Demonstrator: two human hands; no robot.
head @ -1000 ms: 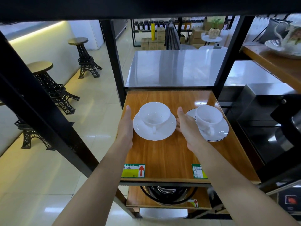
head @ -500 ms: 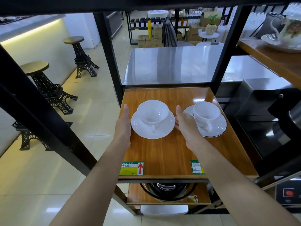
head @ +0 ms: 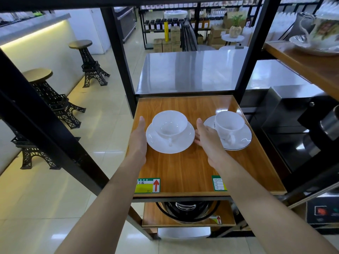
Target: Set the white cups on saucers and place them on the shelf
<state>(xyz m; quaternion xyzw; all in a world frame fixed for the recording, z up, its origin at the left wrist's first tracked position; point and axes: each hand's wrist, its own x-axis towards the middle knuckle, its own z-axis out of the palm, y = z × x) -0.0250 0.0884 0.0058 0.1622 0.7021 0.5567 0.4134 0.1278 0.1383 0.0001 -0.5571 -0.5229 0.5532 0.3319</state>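
Two white cups stand on white saucers on the wooden shelf (head: pixel 183 173). The left cup (head: pixel 169 123) sits on a plain saucer (head: pixel 170 143), handle toward me. The right cup (head: pixel 229 123) sits on a dark-rimmed saucer (head: pixel 242 142). My left hand (head: pixel 139 140) lies flat against the left saucer's left rim. My right hand (head: pixel 207 138) rests at that saucer's right rim, between the two saucers, and covers part of the right saucer. Both hands have straight fingers that do not close on anything.
Black frame posts (head: pixel 121 59) stand at the shelf's back corners and a black diagonal bar (head: pixel 45 125) crosses on the left. A steel table (head: pixel 192 70) lies behind. A patterned cup and saucer (head: pixel 319 39) sit on the upper right shelf. A black pot (head: pixel 187 209) sits below.
The view has shifted slightly. Both hands stay on either side of the left saucer, and both cups rest where they were on the shelf.
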